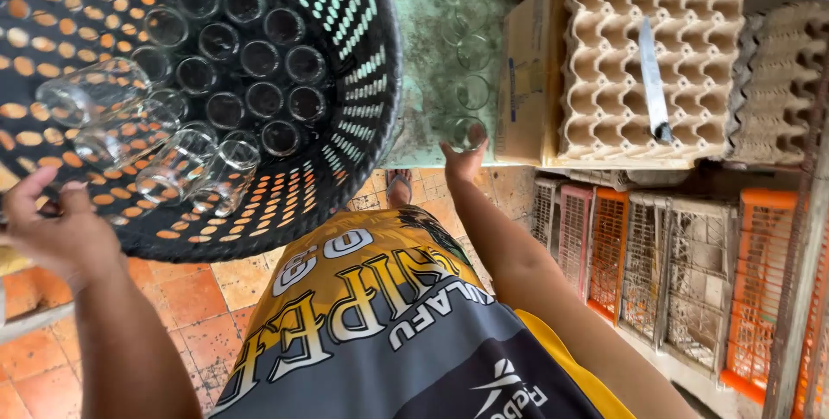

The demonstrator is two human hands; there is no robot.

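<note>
A black perforated plastic basket (363, 82) fills the upper left, tilted toward me, with several clear drinking glasses inside: some stand upright in rows (250, 56), others lie on their sides (173, 160). My left hand (60, 233) grips the basket's near rim at the lower left. My right hand (465, 158) reaches to the edge of a worn green table (432, 13) and closes around a clear glass (467, 132), the nearest in a row of several glasses (471, 52) standing there.
A stack of cardboard egg trays (648, 65) sits on a carton at the right with a long knife (654, 82) on top. Orange and grey plastic crates (673, 272) stand below. The floor is orange tile (181, 298).
</note>
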